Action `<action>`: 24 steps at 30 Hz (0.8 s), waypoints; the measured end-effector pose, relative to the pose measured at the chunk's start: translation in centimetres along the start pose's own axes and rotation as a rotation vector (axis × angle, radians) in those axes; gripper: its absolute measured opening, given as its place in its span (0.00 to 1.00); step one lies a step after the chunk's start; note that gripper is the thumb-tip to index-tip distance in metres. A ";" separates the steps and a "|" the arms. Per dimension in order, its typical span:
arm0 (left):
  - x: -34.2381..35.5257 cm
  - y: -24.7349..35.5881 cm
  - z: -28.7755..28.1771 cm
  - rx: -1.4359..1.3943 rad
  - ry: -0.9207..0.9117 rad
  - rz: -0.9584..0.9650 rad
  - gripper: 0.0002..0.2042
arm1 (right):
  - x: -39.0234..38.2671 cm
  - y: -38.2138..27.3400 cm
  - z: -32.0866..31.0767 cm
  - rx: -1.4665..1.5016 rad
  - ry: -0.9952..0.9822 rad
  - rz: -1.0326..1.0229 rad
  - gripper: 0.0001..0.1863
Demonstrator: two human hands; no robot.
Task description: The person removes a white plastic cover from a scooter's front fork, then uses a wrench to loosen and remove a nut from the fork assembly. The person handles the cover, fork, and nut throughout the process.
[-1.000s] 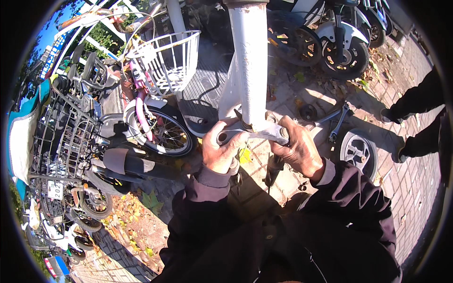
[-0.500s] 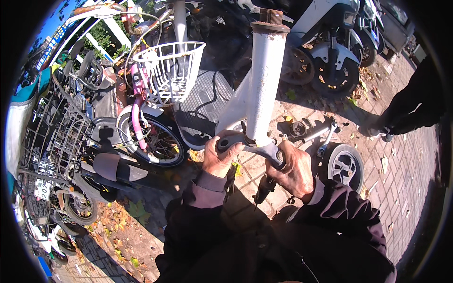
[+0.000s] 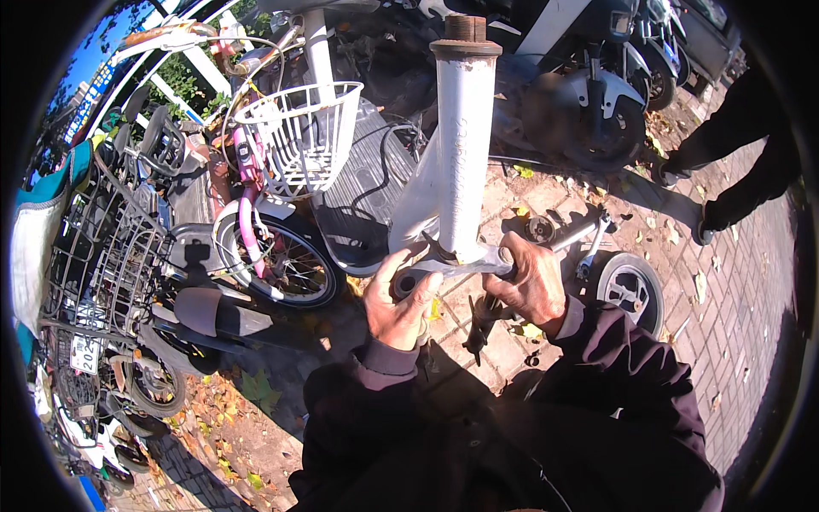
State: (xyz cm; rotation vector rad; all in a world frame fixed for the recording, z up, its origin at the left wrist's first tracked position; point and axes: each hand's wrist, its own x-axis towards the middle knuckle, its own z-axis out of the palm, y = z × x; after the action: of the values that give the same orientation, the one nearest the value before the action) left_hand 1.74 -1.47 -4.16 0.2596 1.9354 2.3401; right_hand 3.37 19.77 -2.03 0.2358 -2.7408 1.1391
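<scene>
A white frame's head tube (image 3: 465, 149) stands nearly upright in front of me, with a threaded steerer end (image 3: 467, 29) sticking out of its top. At its lower end sits a grey metal fork crown (image 3: 461, 266) with a round socket at each side. My left hand (image 3: 397, 303) grips the crown's left end between thumb and fingers, leaving the socket hole in sight. Around the right end are the curled fingers of my right hand (image 3: 531, 286), which hide most of that socket. Below the crown, dark parts hang or lie, too shadowed to name.
A small spoked wheel (image 3: 630, 294) lies on the paving at right, beside a silver metal fork (image 3: 589, 239). On the left stands a pink bicycle (image 3: 247, 222) with a white basket (image 3: 299, 141). Parked scooters and a person's legs (image 3: 734, 162) are farther off.
The head tube sits slightly farther left and more upright in view. Both hands stay on the crown, the left thumb and fingers shifting a little. The other person's legs have stepped apart.
</scene>
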 end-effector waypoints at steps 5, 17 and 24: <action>1.8 0.8 0.1 -0.047 0.043 -0.054 0.19 | -1.8 -0.6 -0.2 -0.046 0.068 -0.035 0.20; -2.3 1.2 2.4 -0.093 -0.115 -0.021 0.27 | 2.2 1.8 1.5 0.098 0.021 0.047 0.22; 0.4 1.4 0.7 -0.042 0.020 0.012 0.18 | -0.1 2.0 0.1 -0.038 0.043 -0.096 0.24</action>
State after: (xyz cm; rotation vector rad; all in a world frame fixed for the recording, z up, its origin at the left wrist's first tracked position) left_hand 1.57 -0.99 -2.63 0.2466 1.8956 2.3970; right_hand 3.02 21.09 -3.50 0.3304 -2.6795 1.0537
